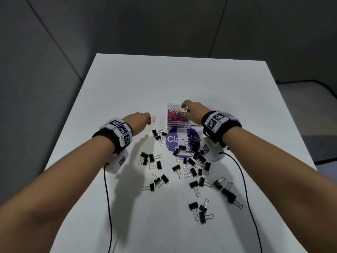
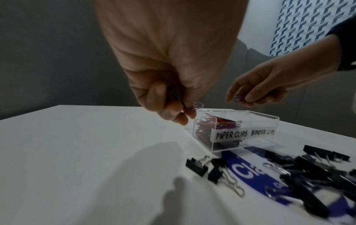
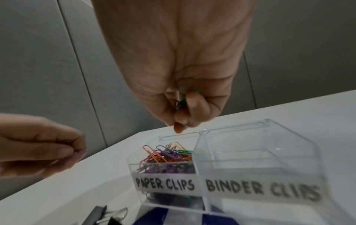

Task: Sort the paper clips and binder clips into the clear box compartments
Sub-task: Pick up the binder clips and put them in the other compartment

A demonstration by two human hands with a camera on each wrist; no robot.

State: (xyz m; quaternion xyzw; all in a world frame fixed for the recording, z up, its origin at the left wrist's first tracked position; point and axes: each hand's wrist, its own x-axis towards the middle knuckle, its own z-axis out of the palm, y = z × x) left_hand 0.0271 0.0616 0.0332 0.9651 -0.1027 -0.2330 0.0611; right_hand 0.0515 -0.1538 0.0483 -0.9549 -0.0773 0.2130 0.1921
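The clear box (image 1: 177, 124) stands mid-table, labelled PAPER CLIPS and BINDER CLIPS. Its left compartment (image 3: 133, 161) holds several coloured paper clips (image 3: 165, 155); the right compartment (image 3: 260, 188) looks empty. My right hand (image 1: 185, 109) hovers over the paper-clip side and pinches a few paper clips (image 3: 181, 102), one of them green. My left hand (image 1: 148, 119) is just left of the box, above the table, pinching a purple paper clip (image 2: 196, 106). Several black binder clips (image 1: 193, 170) lie scattered on the table in front of the box.
A round purple sticker (image 1: 173, 139) lies on the white table (image 1: 127, 84) directly in front of the box, partly under binder clips. Black cables (image 1: 107, 198) run from both wrists toward the near edge. Grey partition walls stand behind the table.
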